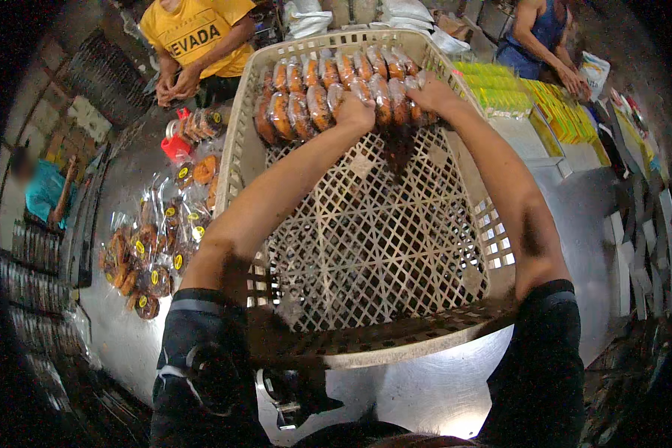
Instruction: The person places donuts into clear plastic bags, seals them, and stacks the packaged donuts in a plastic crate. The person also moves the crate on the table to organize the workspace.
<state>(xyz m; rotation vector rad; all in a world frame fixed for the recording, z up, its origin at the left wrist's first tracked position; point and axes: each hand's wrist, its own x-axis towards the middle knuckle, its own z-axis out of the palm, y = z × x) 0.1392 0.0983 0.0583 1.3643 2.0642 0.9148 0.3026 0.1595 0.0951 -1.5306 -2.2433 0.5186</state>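
A large beige plastic crate (395, 355) with a lattice floor lies before me. Two rows of plastic-wrapped doughnuts (283, 115) stand on edge along its far end. My left hand (357, 112) is at the near row, around the middle, its fingers curled over the wrapped pieces. At the right end of the same row is my right hand (430, 94), its fingers against the last pieces. Several wrapped pieces sit between my two hands, apparently pressed from both sides. The fingertips are partly hidden among the wrappers. The near part of the crate shows its bare lattice floor.
Bagged doughnuts (145, 252) with yellow stickers lie on the metal table (442, 386) left of the crate. A red object (175, 147) is beside them. Yellow-green packs (560, 112) are stacked at the right. Co-workers stand at far left (47, 193), back left (201, 39) and back right (537, 39).
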